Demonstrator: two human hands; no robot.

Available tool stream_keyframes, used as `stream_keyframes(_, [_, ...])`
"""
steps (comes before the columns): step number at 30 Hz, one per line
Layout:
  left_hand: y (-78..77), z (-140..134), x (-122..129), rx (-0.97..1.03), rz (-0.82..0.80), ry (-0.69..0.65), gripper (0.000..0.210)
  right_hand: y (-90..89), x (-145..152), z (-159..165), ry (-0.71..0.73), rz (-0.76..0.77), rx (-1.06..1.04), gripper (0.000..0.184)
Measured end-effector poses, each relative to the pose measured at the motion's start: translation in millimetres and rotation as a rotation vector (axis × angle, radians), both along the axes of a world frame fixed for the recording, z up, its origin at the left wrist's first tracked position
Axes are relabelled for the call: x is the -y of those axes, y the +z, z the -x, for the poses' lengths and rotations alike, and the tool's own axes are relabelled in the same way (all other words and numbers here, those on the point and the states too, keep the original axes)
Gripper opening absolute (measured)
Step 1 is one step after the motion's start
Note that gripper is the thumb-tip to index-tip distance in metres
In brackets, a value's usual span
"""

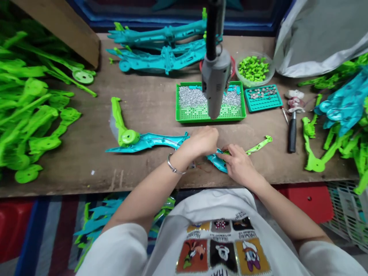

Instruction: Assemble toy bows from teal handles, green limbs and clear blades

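Blue frame (169, 142) lies on the table (155, 172) before you. Your right hand (237, 164) grasps one end; your left hand (203, 138) hides its grip, so I cannot tell. Fitting seems underway, calling for steadiness next.

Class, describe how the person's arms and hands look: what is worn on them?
Short white sleeves leave both forearms bare. A slim, silver-coloured bracelet circles the left wrist; the right wrist has none. The left hand and right hand are ungloved.
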State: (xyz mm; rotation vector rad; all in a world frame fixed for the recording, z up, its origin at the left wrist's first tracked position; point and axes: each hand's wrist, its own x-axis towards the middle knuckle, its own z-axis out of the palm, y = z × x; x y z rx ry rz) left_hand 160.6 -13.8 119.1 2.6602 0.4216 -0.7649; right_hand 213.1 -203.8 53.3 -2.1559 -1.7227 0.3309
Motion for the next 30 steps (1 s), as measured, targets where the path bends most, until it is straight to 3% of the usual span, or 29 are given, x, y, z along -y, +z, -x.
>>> stream_keyframes(7, [-17.4,1.6,-6.1,0.050,0.096,-0.037,0.012,-0.6,-2.1,-4.2,-0.016,0.004,-0.048,0.041])
stream_keyframes(12, [-8.2,-6.1,2.3,-0.021,-0.055,-0.032,0.013,-0.4,-3.8,-2.3,-0.007,-0.006,-0.093,0.037])
stream_keyframes(16, [-3.2,-1.4,9.4,0.049,-0.128,-0.042,0.017,13.3,-3.2,-30.5,0.039,-0.185,-0.273,0.035])
stream_keyframes(18, [-2.7,4.7,12.5,0.088,-0.164,-0.039,0.019,24.6,-3.4,-70.4,-0.080,-0.334,-0.287,0.026])
stream_keyframes(20, [-2.7,12.2,13.9,0.115,-0.196,-0.027,0.020,34.2,-6.3,-128.4,-0.337,-0.447,-0.182,0.020])
stream_keyframes(24, [-5.4,28.5,8.8,0.151,-0.192,0.000,0.019,40.3,-28.8,-266.6,-0.769,-0.401,0.017,0.022])
stream_keyframes(27, [-10.4,39.0,2.4,0.146,-0.140,0.045,0.015,38.6,-62.4,-351.4,-0.876,-0.291,0.103,0.035])
stream_keyframes(30, [-14.6,45.7,-0.2,0.161,-0.103,0.089,0.012,37.2,-103.5,-401.4,-0.911,-0.213,0.268,0.057])
